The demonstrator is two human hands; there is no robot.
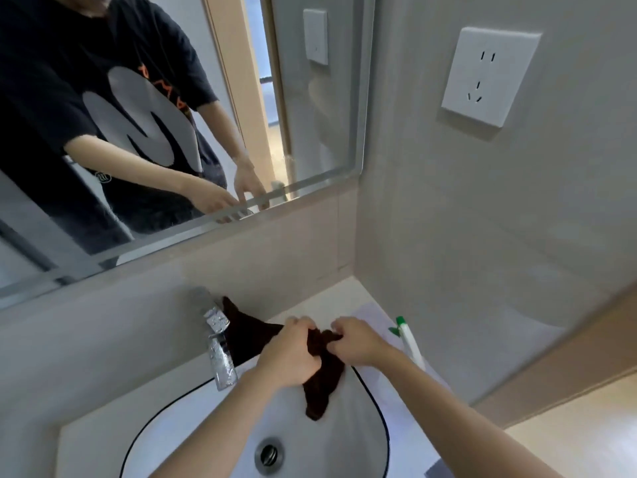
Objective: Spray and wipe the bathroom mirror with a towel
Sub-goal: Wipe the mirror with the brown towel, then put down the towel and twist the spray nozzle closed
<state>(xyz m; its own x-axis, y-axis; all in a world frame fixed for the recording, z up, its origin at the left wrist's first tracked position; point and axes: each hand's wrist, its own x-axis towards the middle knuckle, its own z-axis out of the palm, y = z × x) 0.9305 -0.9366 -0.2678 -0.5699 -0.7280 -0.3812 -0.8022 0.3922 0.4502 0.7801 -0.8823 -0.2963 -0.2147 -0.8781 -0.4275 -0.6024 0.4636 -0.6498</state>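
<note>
A dark brown towel (250, 334) lies over the back rim of the sink, one corner hanging into the bowl. My left hand (293, 357) and my right hand (355, 341) both grip the bunched towel above the bowl, close together. The mirror (310, 115) hangs on the wall above, showing a person in a dark T-shirt and both hands. A white spray bottle with a green nozzle (408, 339) lies on the counter just right of my right hand.
A chrome faucet (217, 343) stands at the sink's back, left of the towel. The white sink (362, 426) has a drain (270, 455) at the bottom. A wall socket (489, 75) sits on the right wall, which meets the counter in a corner.
</note>
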